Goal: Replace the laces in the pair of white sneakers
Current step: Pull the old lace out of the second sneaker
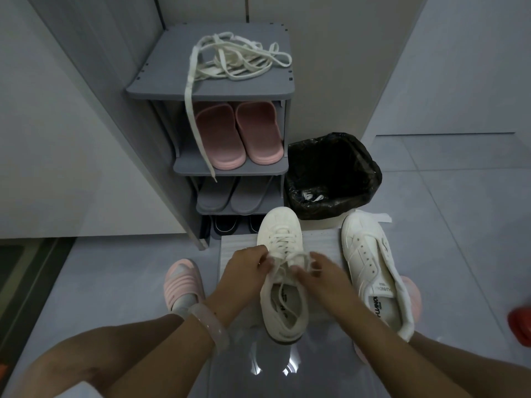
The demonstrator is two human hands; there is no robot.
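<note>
Right at the middle, the left hand [247, 265] and the right hand [319, 271] meet over the laced sneaker [283, 271], each with fingers curled and pinching the loose ends of its lace [287, 261] near the top eyelets. That shoe sits toe-forward on a pale ribbed mat [238, 248], its opening toward the person. Just to its right lies the second sneaker [373, 271], tongue flopped open and eyelets bare, partly off the mat, and resting over a pink slipper [412, 294] on the person's right foot. A matching pink slipper [181, 280] shows on the left foot, beside a pale bangle [209, 326] on the left wrist.

Beyond the shoes, a bin lined with a black bag [333, 173] stands close behind the laced sneaker's toe, with a white scrap inside. Left of the bin is a grey shoe rack [212, 90]; a tangle of white laces [238, 58] lies on its top shelf, one end hanging down past the pink slides [238, 136] on the shelf below. Grey slippers [227, 196] fill the next shelf, dark shoes [227, 225] the lowest. A red object [520, 326] sits at the right edge, too cropped to tell
</note>
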